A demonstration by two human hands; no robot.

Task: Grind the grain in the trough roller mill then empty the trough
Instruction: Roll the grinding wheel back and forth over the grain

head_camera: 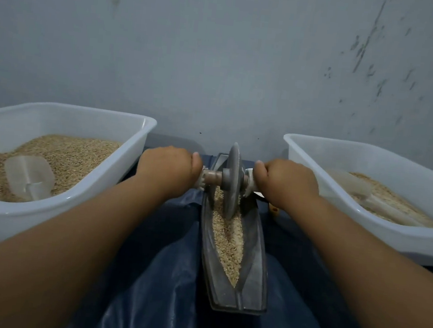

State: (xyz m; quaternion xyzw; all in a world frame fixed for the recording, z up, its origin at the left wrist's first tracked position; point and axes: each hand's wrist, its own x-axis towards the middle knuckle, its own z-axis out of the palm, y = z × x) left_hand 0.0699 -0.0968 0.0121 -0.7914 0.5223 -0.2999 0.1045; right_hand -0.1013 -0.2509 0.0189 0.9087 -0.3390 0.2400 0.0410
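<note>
A white plastic tub of whole grain, a translucent scoop lying in it, is seen at left. The left hand is curled tightly round one end of the axle, and the right hand is clamped on the other. Between them the grey disc roller stands upright in the narrow boat-shaped trough, set lengthways on dark blue sheeting and lined with pale grain. Roller and trough are judged heavy, rigid metal, best gripped at the axle ends. A second tub with a scoop is seen at right
</note>
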